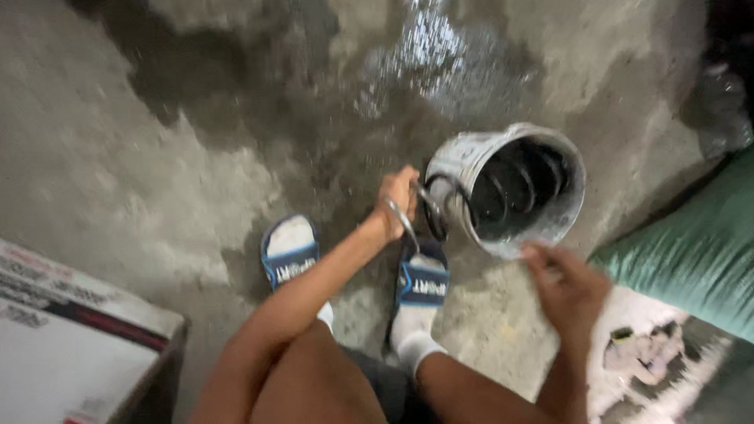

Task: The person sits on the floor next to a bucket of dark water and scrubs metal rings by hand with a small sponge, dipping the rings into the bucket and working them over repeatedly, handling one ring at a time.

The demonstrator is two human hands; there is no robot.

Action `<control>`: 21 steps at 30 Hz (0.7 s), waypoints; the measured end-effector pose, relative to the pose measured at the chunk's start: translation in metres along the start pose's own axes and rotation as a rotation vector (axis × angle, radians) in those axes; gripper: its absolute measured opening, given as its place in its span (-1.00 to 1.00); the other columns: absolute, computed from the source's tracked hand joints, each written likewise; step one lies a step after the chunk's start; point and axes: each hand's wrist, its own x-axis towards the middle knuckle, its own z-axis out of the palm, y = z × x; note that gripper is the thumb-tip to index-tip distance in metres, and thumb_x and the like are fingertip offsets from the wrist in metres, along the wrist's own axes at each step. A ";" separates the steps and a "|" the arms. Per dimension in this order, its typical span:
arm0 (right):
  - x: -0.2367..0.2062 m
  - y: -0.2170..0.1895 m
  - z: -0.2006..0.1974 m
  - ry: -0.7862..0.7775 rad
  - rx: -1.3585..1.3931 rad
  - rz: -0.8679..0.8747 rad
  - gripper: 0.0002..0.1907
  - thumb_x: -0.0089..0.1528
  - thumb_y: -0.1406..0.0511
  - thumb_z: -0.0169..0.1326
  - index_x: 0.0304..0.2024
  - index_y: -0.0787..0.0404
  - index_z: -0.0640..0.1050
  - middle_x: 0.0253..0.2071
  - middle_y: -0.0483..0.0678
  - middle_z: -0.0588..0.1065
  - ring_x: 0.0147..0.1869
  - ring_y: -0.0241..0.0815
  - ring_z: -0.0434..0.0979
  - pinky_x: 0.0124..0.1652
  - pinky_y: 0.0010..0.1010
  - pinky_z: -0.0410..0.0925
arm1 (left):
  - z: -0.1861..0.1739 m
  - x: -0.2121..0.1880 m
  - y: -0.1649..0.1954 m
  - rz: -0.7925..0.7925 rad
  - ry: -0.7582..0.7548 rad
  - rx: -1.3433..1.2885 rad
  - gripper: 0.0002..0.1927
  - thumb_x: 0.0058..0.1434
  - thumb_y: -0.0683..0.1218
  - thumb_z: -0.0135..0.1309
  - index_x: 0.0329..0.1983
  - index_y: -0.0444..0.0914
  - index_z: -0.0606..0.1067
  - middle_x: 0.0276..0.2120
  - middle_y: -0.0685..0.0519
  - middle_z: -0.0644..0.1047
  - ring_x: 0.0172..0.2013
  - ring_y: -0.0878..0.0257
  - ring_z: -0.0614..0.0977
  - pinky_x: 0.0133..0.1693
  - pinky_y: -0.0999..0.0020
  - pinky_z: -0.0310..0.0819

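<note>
We look down on a wet, patchy concrete floor [118,157], with our two feet in blue slide sandals [289,251] and white socks near the middle of it. Our left hand [397,200] is closed in a fist around the wire handle [440,206] of a grey, cement-spattered bucket [463,169], a metal bangle [402,221] loose at the wrist. The bucket hangs tilted from that handle, just above and beyond the right sandal, its dark mouth turned toward us and to the right, so that we see down into an inside that looks wet and ribbed. We judge the tilt comes from gripping the handle off to one side while the weight swings below it.

Our right hand [567,286] hovers just beneath the bucket's lower rim, fingers loosely spread and blurred; whether it touches the rim we cannot tell. It holds nothing we can see.

At the floor's lower left corner sits a white cardboard box [55,345]. Along the right edge lies a green woven sack [691,251], with a crumpled pale rag [640,353] on the floor below it.
</note>
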 end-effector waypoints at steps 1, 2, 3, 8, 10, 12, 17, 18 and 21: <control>0.005 0.014 -0.016 -0.020 -0.126 -0.036 -0.69 0.28 0.26 0.27 0.05 0.23 0.64 -0.08 0.06 0.63 -0.14 -0.15 0.68 -0.11 -0.39 0.47 | -0.001 0.000 -0.001 -0.026 -0.014 -0.029 -0.58 0.19 0.07 -0.01 -0.75 -0.01 0.18 -0.81 0.24 0.13 -0.80 0.35 0.12 -0.70 0.30 -0.13; 0.014 0.027 -0.021 -0.173 -0.199 -0.051 -0.71 0.26 0.26 0.25 0.01 0.22 0.65 -0.10 0.08 0.63 -0.13 -0.07 0.68 -0.11 -0.32 0.48 | -0.002 0.000 -0.003 -0.046 -0.035 -0.051 -0.59 0.19 0.07 -0.02 -0.74 0.00 0.18 -0.81 0.24 0.12 -0.80 0.34 0.11 -0.70 0.31 -0.13; 0.028 0.038 -0.022 -0.313 -0.266 -0.071 -0.73 0.24 0.26 0.23 -0.03 0.21 0.66 -0.11 0.10 0.63 -0.13 0.01 0.67 -0.11 -0.25 0.48 | -0.004 -0.001 -0.005 -0.095 -0.044 -0.071 -0.57 0.20 0.08 -0.02 -0.74 0.00 0.15 -0.81 0.24 0.11 -0.80 0.34 0.10 -0.69 0.31 -0.14; 0.087 0.061 0.016 -0.947 -0.621 -0.047 -0.74 0.17 0.23 0.11 -0.13 -0.08 0.72 -0.18 0.07 0.65 -0.08 0.12 0.66 -0.04 -0.11 0.48 | -0.010 -0.004 -0.006 -0.242 -0.107 -0.156 -0.49 0.21 0.14 -0.02 -0.74 0.01 0.03 -0.82 0.25 0.02 -0.80 0.32 0.03 -0.67 0.28 -0.17; 0.096 0.072 0.026 -1.028 -0.568 -0.067 -0.67 0.13 0.23 0.09 -0.07 -0.09 0.69 -0.18 0.13 0.63 -0.11 0.17 0.65 -0.06 -0.07 0.47 | -0.011 -0.005 -0.005 -0.255 -0.102 -0.183 -0.53 0.21 0.13 -0.01 -0.72 0.01 0.09 -0.81 0.26 0.02 -0.78 0.34 0.04 -0.65 0.29 -0.14; 0.094 0.090 0.031 -1.092 -0.648 -0.031 -0.71 0.22 0.13 0.02 -0.08 -0.04 0.66 -0.15 0.14 0.61 -0.07 0.20 0.62 -0.05 -0.01 0.44 | -0.011 -0.007 -0.005 -0.256 -0.092 -0.191 -0.55 0.22 0.13 0.00 -0.70 0.00 0.14 -0.79 0.26 0.05 -0.76 0.34 0.07 -0.63 0.29 -0.11; 0.082 0.148 0.059 -1.326 -0.838 0.027 -0.63 0.30 0.09 -0.05 -0.08 0.08 0.68 -0.04 0.13 0.61 0.03 0.16 0.62 0.02 -0.06 0.47 | -0.014 -0.012 -0.014 -0.131 -0.080 -0.125 -0.59 0.27 0.12 -0.01 -0.65 -0.05 0.23 -0.77 0.23 0.12 -0.75 0.34 0.12 -0.63 0.32 -0.09; 0.082 0.154 0.068 -1.377 -0.847 0.008 -0.62 0.32 0.08 -0.06 -0.05 0.08 0.67 -0.02 0.13 0.59 0.04 0.16 0.61 0.01 -0.06 0.46 | -0.014 -0.013 -0.015 0.020 -0.069 -0.024 -0.54 0.32 0.16 -0.05 -0.65 -0.11 0.26 -0.77 0.20 0.17 -0.74 0.34 0.18 -0.62 0.32 -0.02; 0.087 0.145 0.072 -1.342 -0.617 -0.159 -0.62 0.29 0.11 -0.07 0.04 0.08 0.60 -0.05 0.15 0.58 -0.02 0.16 0.62 -0.07 -0.08 0.48 | -0.013 -0.019 -0.014 0.417 -0.092 0.182 -0.40 0.47 0.25 -0.13 -0.57 -0.24 0.36 -0.69 0.15 0.29 -0.64 0.36 0.31 -0.54 0.35 0.14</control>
